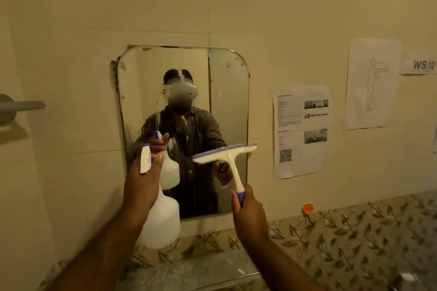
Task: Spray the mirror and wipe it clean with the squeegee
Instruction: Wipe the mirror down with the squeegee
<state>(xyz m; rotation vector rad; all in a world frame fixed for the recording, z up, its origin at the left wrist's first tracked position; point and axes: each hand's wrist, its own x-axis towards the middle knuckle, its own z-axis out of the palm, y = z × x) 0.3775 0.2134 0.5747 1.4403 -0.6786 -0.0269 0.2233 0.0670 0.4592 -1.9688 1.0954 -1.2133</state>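
Note:
A rounded mirror (227, 101) hangs on the beige wall, with white spray drips running down its middle. My left hand (142, 179) grips a white spray bottle (163, 222) by its neck, nozzle aimed at the mirror's lower left. My right hand (248, 212) holds a white and blue squeegee (227, 153) by the handle. Its blade is tilted in front of the mirror's lower right; whether it touches the glass I cannot tell. The mirror reflects a person with both tools.
Paper sheets (300, 130) and a "WS 12" label (423, 65) are taped to the wall on the right. A leaf-patterned tile band (354, 231) runs below, with an orange knob (307, 208). A grey bar (21, 106) juts from the left wall.

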